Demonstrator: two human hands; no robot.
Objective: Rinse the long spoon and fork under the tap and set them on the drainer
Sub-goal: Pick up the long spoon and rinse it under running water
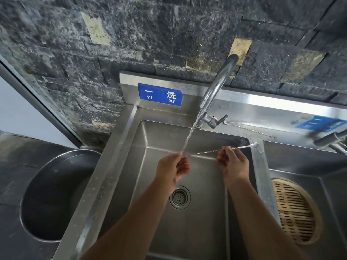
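A long, thin spoon (pixel 208 152) with a twisted metal stem stretches across the steel sink (pixel 206 212), its small bowl out at the right over the sink divider. My left hand (pixel 173 167) pinches the stem's left end, right where the running stream from the tap (pixel 217 85) lands. My right hand (pixel 231 162) pinches the stem nearer the bowl. A second long twisted utensil (pixel 249 129) lies on the back ledge behind the sink; whether it is the fork is too small to tell.
The drain strainer (pixel 179 197) sits in the basin floor below my hands. A round bamboo rack (pixel 294 211) lies in the right-hand basin. A dark round bin opening (pixel 54 194) is at the left. A second tap (pixel 332 139) juts in at right.
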